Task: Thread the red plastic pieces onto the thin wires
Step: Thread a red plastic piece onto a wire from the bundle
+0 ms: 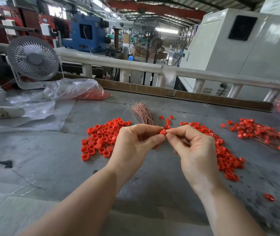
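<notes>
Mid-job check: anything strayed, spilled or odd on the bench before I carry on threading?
One stray red piece lies alone near the bench's right front, well apart from the piles. A few loose pieces are scattered beside the wire bundle. Otherwise nothing stands out; both hands pinch one red piece.

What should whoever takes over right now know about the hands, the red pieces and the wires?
Left hand and right hand both pinch one red piece between fingertips, above the table. Whether a wire is in it cannot be told.
Bundle of thin wires lies just beyond the hands.
Loose red caps are piled left; another loose pile sits right.
Done: threaded pieces on wires lie far right.
Left: many loose pieces in both piles, plus more in the plastic bag at the back.
</notes>
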The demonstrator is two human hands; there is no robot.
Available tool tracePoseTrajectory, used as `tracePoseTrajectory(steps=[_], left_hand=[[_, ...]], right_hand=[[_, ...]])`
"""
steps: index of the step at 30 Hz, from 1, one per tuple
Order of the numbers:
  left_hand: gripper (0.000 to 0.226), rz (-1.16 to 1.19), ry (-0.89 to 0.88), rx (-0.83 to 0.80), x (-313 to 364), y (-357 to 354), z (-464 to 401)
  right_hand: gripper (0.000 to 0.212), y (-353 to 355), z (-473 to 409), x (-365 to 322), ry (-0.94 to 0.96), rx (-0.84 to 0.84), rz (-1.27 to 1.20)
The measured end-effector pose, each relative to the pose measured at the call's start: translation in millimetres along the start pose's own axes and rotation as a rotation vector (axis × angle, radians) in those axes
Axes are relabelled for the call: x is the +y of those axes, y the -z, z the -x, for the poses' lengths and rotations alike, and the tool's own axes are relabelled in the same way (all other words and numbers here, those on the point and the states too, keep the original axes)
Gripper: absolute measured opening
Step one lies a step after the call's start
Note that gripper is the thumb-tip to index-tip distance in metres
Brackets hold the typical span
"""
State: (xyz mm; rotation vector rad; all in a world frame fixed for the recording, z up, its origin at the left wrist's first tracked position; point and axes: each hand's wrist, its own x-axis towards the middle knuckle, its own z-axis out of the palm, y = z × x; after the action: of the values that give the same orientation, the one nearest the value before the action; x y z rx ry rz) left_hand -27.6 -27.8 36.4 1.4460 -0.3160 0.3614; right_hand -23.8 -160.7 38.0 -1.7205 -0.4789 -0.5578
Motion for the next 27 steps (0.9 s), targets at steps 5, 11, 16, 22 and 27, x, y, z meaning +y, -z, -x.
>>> tracePoseTrajectory(steps=[5,11,16,22,27], left_hand=[[0.016,-0.067,-0.032,0.045,0.5,0.0,0.4],[0.015,-0.093,-0.034,0.078,1.9,-1.2,1.6],[0.019,-0.095,-0.025,0.102,2.4,-3.4,1.8],[0.018,0.061,0.1,0.076,-0.4,-3.1,1.6],[0.023,0.284,0.203,0.052,-3.1,-0.5,0.1]], right_hand=[[0.029,-0.3,2.1,-2.6,0.048,-0.049,0.049],[0.028,-2.4,3.0,-2.0,0.106,-0.06,0.137],[0.021,-6.0,4.0,1.6,0.185,-0.041,0.194],[0.024,-9.1,4.8,4.8,0.226,0.01,0.249],[0.032,-7.8,4.0,4.7,0.22,0.002,0.269]])
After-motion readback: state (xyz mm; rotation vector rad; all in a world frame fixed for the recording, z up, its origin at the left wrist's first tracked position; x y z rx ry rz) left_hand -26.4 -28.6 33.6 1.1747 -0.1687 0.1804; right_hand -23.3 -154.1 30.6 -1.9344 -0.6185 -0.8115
